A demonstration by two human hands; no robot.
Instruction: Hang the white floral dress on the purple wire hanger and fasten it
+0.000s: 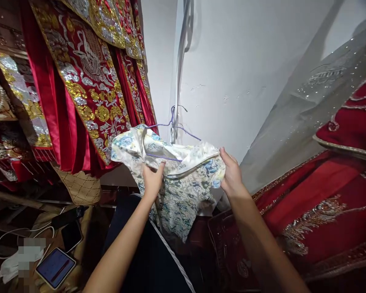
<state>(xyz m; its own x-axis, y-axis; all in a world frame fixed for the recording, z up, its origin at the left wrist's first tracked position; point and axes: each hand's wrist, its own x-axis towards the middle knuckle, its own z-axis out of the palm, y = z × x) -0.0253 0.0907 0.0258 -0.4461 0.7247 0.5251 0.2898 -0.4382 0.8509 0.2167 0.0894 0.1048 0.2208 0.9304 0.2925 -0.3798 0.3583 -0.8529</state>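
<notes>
Two bare hands hold up a cream silk garment with blue floral print [177,187] on a purple wire hanger [173,126], left hand [152,179] gripping its collar, right hand [231,173] pinching its shoulder, beside red gold-embroidered robes [88,81].

A single view is given, taken from a head-worn camera. It is aimed forward at a white wall [238,73], close enough that both forearms are seen reaching in from the lower edge. Hanging red robes [79,81] are framed at left.
</notes>
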